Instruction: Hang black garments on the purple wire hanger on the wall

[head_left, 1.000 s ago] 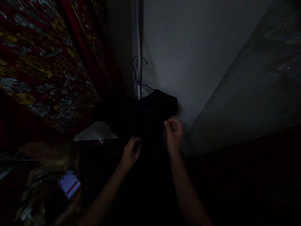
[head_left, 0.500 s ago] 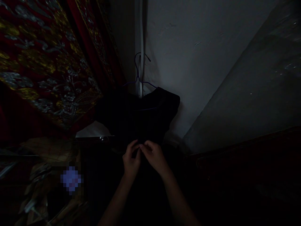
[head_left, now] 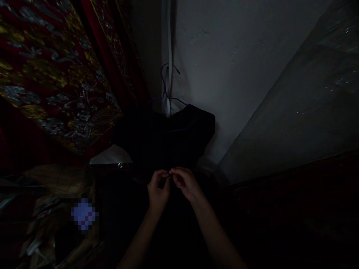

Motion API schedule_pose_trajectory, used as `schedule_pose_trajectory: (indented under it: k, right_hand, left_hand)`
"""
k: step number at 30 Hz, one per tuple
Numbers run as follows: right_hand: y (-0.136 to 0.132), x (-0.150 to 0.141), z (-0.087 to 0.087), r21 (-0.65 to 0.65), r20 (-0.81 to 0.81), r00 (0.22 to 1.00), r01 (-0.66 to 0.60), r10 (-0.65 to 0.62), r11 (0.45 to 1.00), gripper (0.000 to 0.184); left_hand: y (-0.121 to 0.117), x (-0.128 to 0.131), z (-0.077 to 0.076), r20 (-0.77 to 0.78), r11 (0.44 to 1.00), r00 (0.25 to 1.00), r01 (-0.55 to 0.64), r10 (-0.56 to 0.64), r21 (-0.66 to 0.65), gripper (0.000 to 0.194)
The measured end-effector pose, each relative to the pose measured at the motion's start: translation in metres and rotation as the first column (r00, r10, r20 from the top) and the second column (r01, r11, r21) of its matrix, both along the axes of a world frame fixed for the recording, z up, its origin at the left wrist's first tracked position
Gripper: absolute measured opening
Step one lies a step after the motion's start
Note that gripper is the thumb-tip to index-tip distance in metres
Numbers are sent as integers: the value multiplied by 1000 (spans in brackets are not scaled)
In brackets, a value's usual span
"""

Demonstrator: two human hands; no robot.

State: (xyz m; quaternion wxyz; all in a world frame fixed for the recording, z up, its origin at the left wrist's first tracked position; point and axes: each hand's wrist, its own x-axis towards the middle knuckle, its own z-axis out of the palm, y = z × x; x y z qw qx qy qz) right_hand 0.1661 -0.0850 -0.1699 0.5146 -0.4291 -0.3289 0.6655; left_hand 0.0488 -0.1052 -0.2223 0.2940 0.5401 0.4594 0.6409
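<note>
A black short-sleeved garment (head_left: 168, 145) hangs from a thin, dark purplish hanger (head_left: 166, 93) against the wall. At the lower front of the garment, my left hand (head_left: 159, 186) is closed, thumb and forefinger pinched on the dark cloth. Close beside it, fingertips nearly touching the left ones, my right hand (head_left: 186, 183) is also closed in a pinch on the cloth. Darkness hides any small detail between the fingertips. The garment's lower part blends into the black below my wrists.
Red cloth (head_left: 64, 74) with gold and silver decoration hangs at the upper left. A white strip or cable (head_left: 169, 33) runs down the pale wall (head_left: 230, 67) behind the hanger. Cluttered items, including a blurred-out bluish patch (head_left: 84, 213), lie at the lower left.
My right hand's fingers have shifted slightly to the right, and the left forefinger and thumb have drawn nearer each other. The garment and hanger stay nearly where they were.
</note>
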Motion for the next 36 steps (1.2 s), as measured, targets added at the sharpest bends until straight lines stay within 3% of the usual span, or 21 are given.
schedule_pose_trajectory:
  k: [3,6,9,11,13,15,18,20,23,27,30,33,35,36]
  right_hand:
    - [21,1,34,80,5,998,61,-61,995,25]
    - [50,2,83,208,-14,994,112,-111,972,20]
    - [73,-2,130,308,-38,989,146,-141,940,14]
    - [80,-6,149,361,-49,987,162,-154,918,13]
    - [79,-9,157,414,-42,986,166,-164,895,15]
    - [75,-10,155,455,-5,983,165,-183,875,15]
    - [66,-7,149,482,87,975,138,-204,865,15]
    - [63,-4,148,515,135,969,109,-206,850,16]
    - [64,-1,149,615,178,959,66,-220,786,18]
    - [80,-4,131,721,190,919,108,-346,685,21]
    - [92,-9,95,713,227,875,149,-427,685,19]
    - [86,-16,58,628,279,896,103,-346,771,21]
    - [72,-22,43,561,282,926,52,-249,826,23]
    - [63,-25,40,536,278,936,35,-216,843,23]
  left_hand:
    - [4,2,-1,19,996,999,44,-43,-72,20]
    - [12,2,-9,-6,983,996,87,-89,-160,22]
    - [27,-5,-17,-126,964,979,128,-160,-231,19]
    - [38,-13,-12,-203,953,957,150,-207,-263,18]
    - [47,-21,6,-263,942,928,188,-263,-279,27]
    - [55,-28,41,-327,946,897,232,-298,-228,47]
    - [64,-33,110,-338,969,932,194,-132,155,62]
    - [72,-34,153,-376,918,926,126,27,375,48]
    - [85,-33,194,-544,858,832,200,106,473,22]
    - [93,-27,207,-580,845,788,155,207,511,8]
    - [91,-35,211,-443,812,842,10,309,584,10]
    - [92,-66,214,-66,803,933,-266,353,533,12]
    - [95,-97,207,291,876,928,-331,234,352,15]
    - [96,-113,198,464,925,875,-284,142,253,19]
